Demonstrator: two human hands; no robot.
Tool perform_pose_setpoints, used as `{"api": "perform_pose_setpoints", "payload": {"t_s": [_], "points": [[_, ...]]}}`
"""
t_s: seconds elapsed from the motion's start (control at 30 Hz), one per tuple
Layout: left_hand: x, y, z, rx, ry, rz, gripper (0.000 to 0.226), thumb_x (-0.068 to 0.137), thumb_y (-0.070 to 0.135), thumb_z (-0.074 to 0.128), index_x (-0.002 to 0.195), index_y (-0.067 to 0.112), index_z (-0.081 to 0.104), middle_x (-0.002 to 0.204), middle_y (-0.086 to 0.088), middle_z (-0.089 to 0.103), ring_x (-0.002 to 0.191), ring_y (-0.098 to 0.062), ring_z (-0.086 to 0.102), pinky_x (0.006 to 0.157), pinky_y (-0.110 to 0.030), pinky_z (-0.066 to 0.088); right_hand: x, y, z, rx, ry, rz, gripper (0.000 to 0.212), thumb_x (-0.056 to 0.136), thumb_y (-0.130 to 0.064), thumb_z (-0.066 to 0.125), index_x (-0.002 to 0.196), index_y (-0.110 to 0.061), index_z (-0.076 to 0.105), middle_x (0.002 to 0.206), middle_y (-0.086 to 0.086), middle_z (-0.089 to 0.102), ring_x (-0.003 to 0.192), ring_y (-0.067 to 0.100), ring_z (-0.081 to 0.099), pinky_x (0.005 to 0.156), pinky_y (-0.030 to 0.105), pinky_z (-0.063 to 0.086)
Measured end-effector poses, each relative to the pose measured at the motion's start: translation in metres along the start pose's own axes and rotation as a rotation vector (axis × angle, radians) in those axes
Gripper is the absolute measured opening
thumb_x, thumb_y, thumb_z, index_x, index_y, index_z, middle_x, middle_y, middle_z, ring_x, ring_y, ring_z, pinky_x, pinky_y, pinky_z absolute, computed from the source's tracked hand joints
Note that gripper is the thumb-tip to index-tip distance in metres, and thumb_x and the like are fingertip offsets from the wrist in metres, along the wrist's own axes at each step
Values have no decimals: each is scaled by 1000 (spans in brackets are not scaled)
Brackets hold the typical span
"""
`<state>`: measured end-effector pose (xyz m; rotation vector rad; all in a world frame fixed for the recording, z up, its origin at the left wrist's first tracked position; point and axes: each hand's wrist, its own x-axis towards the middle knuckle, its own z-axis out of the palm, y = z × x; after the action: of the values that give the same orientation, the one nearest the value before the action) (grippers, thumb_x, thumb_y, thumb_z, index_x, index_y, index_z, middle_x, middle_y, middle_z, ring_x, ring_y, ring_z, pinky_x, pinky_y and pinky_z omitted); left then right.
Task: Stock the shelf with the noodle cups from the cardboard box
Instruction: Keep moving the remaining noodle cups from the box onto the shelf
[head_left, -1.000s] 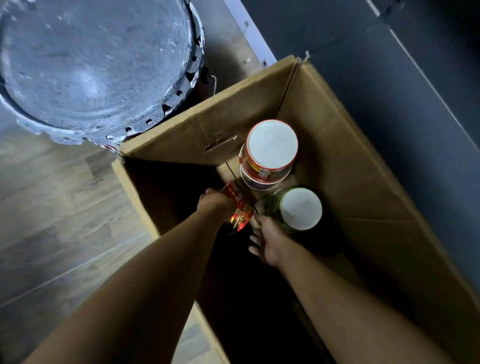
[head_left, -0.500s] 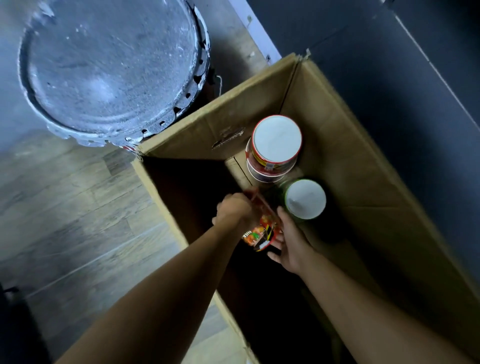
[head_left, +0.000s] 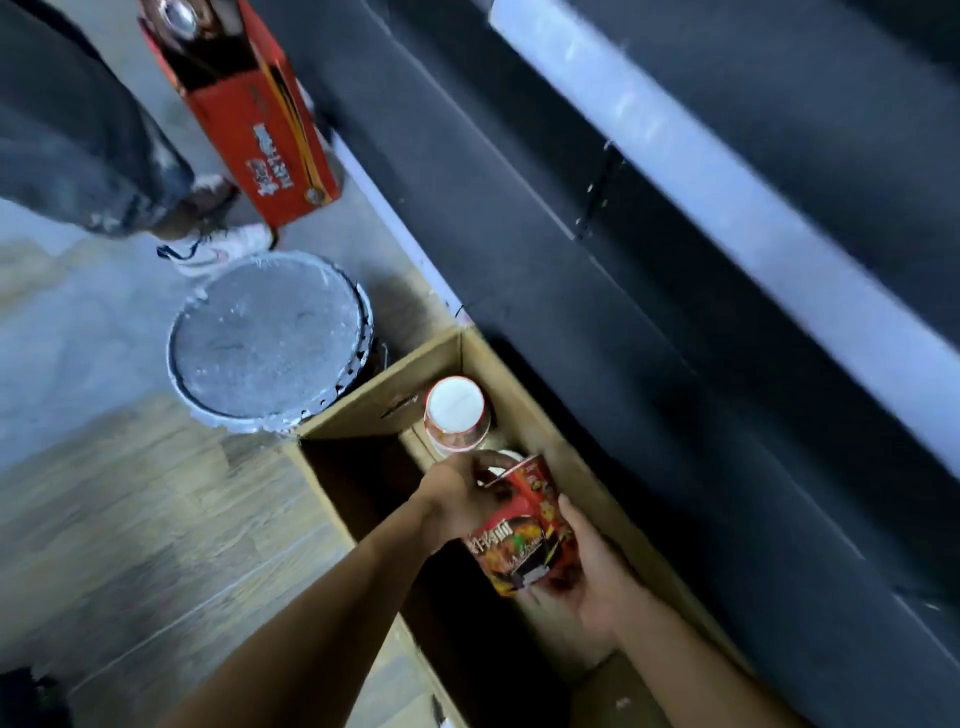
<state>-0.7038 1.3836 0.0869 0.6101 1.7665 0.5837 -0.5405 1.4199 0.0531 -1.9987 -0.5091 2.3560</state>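
A red noodle cup (head_left: 524, 525) hangs over the open cardboard box (head_left: 524, 395), held between both my hands. My left hand (head_left: 452, 499) grips its upper rim from the left. My right hand (head_left: 592, 566) cups its lower end from the right. Another noodle cup with a white lid (head_left: 456, 410) stands deeper in the box's far corner. A further white lid shows only as a sliver behind my left fingers. The dark shelf (head_left: 649, 218) with a pale front edge runs along the right side.
A round paint-spattered bucket lid (head_left: 270, 338) stands on the floor just left of the box. Beyond it another person's leg and white shoe (head_left: 218, 249) are in view, with a red carton (head_left: 254, 109) above. Wooden floor lies to the left.
The red cup has come up out of the box's depth, now gripped by both hands. The view has pulled back and tilted up, showing the shelf, the other person and the red carton.
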Motion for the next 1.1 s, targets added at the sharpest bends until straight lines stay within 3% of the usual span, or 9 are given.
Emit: {"api": "perform_pose_setpoints", "payload": {"t_s": [0.07,0.2,0.3,0.4,0.5,0.63,0.73,0.87,1.1], "points": [[-38,33,-4,-24,1,46,18,88,7,65,101,20,66,82,9,60,71,1,60,68,-12,50,-55,-14,-12,-36,-54,-47,43,82,-45,62,108,-10,63,95,13,70,82,23,65,50,24,52],[-116,97,-1,-54,106,192,13,83,26,73,82,14,77,81,-8,74,76,-22,69,77,-37,57,-158,-32,-34,-168,-205,-155,44,72,-42,66,103,-10,66,86,10,72,75,19,65,66,30,54],[-171,149,8,15,212,337,26,83,33,72,65,15,74,59,6,66,56,-4,57,63,-26,49,-230,-43,-53,-282,-269,-186,56,58,-50,72,97,-11,64,70,6,61,63,18,60,68,34,56],[-225,211,17,201,290,475,35,82,41,70,52,24,67,58,11,60,52,2,55,58,-17,45,-305,-57,-78,-433,-323,-225,56,60,-58,68,91,-12,60,60,2,51,61,19,59,70,37,57],[-276,271,31,372,328,666,47,83,50,66,41,30,56,54,11,54,52,-2,50,56,-18,38,-373,-71,-109,-540,-358,-313,62,66,-65,64,101,-13,61,82,7,64,81,23,67,77,39,56],[-342,335,70,521,328,836,55,76,63,51,45,17,52,53,-5,55,50,-11,51,54,-26,41,-444,-71,-157,-480,-437,-507,94,45,-69,80,122,-22,54,124,7,62,115,27,60,92,40,50],[-396,370,110,549,352,936,51,78,61,59,43,23,58,53,1,60,54,-8,56,57,-23,42,-491,-60,-194,-239,-533,-654,99,51,-51,89,131,-9,50,128,13,61,120,31,57,103,53,41],[-473,400,169,586,359,1101,49,84,47,66,41,26,56,51,5,59,50,-6,53,53,-23,40,-550,-34,-249,-149,-564,-773,99,41,-51,92,125,-12,55,124,14,64,115,33,60,97,61,42],[-578,435,262,771,360,1268,52,78,64,59,71,15,75,67,-1,70,62,-15,62,58,-30,47,-635,10,-336,-98,-507,-939,104,31,-52,93,121,-12,57,121,16,65,108,35,63,89,55,50]]}}
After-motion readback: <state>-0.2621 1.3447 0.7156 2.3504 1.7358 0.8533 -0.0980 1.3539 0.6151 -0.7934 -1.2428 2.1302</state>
